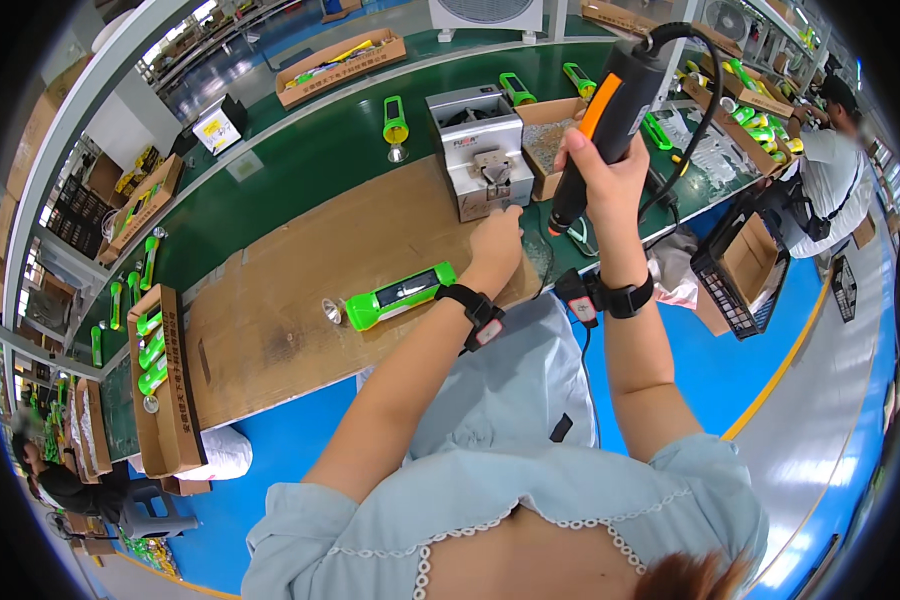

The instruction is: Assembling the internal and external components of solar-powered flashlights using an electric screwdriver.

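My right hand [615, 185] is wrapped round a black electric screwdriver [610, 125] with an orange strip. It is raised, tip down, and a black cable leaves its top. My left hand [497, 247] rests by the front base of a silver screw feeder [478, 150]. Its fingers are curled together, and whatever they may hold is hidden. Beside my left wrist a green flashlight [400, 297] with a dark panel lies on the brown cardboard sheet [300, 290]. At its left end sits a clear cone-shaped reflector [332, 311], next to the open end.
An open carton [165, 390] of green flashlights stands at the left table end. Behind the feeder, more green flashlights [395, 120] lie on the green bench; a carton [550, 140] of small parts sits right of it. A black crate [745, 265] and a co-worker [830, 165] are at the right.
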`<act>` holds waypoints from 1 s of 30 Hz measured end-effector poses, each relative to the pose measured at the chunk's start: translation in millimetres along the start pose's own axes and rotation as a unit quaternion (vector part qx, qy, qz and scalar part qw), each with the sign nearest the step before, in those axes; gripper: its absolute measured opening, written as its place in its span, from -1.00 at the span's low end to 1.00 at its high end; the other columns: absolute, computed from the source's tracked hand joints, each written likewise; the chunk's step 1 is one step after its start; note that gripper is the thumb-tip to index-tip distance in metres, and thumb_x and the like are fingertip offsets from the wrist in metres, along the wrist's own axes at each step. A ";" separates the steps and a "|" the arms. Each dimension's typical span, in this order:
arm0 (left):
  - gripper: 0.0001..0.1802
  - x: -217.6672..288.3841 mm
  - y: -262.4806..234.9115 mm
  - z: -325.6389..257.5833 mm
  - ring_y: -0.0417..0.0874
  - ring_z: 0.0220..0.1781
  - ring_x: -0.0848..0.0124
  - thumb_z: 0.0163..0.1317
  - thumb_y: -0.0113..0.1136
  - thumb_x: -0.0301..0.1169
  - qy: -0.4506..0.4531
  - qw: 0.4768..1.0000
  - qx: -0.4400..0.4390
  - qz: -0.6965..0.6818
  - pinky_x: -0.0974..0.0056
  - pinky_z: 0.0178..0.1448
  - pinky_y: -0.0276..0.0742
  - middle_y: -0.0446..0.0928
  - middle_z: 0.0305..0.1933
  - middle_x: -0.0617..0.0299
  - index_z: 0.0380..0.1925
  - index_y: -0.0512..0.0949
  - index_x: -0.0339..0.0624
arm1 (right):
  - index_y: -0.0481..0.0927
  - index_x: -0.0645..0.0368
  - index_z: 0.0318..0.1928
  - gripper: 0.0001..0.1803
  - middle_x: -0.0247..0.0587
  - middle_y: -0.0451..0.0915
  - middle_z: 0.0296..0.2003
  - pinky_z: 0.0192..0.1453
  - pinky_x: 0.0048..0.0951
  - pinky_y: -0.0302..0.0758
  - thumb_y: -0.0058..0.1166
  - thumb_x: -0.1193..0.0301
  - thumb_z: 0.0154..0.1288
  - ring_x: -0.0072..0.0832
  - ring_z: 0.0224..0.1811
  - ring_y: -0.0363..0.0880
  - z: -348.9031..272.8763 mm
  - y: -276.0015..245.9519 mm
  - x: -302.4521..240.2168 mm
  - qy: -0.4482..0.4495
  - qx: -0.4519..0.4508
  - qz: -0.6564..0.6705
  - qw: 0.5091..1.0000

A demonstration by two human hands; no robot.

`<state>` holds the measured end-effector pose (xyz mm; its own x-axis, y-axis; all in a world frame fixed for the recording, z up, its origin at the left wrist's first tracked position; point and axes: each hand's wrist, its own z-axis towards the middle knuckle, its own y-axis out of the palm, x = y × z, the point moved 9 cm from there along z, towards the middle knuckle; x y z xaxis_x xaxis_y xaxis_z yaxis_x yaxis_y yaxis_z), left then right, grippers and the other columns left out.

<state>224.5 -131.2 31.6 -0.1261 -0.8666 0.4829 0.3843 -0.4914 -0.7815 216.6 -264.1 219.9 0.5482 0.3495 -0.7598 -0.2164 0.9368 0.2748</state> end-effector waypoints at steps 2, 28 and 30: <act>-0.83 -11.7 10.0 8.3 0.57 -0.22 0.05 0.08 0.21 -0.40 -0.044 0.999 0.001 -0.001 0.05 -0.18 0.48 0.53 -0.29 0.06 -0.29 0.54 -0.12 | 0.47 0.27 -0.24 -0.61 -0.34 0.54 -0.48 -0.43 -0.62 0.44 0.38 0.39 -0.04 -0.64 -0.54 0.50 -2.6 -7.2 4.8 0.010 0.007 -0.010 1.000; -0.93 21.6 -88.2 48.8 0.56 -0.29 0.04 0.17 0.04 -0.45 -0.025 0.991 0.126 0.042 0.08 -0.23 0.47 0.49 -0.33 0.01 -0.39 0.47 -0.20 | 0.49 0.28 -0.13 -0.44 -0.33 0.55 -0.33 -0.24 -0.60 0.46 0.45 0.37 -0.17 -0.67 -0.35 0.47 14.4 -19.7 56.9 0.013 0.019 -0.055 0.998; -0.89 14.7 -134.4 80.4 0.56 -0.28 0.01 0.20 0.05 -0.41 -0.031 0.977 0.206 0.053 0.05 -0.23 0.50 0.49 -0.28 -0.01 -0.34 0.49 -0.21 | 0.47 0.28 -0.12 -0.43 -0.34 0.55 -0.33 -0.25 -0.60 0.45 0.45 0.39 -0.17 -0.68 -0.36 0.47 13.8 -5.8 60.3 0.030 0.015 -0.041 0.999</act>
<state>244.5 -70.9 175.5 -0.0140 -0.8976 0.4406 0.7291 -0.3107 -0.6098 262.1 -248.3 180.7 0.5132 0.2701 -0.8146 -0.1468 0.9628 0.2267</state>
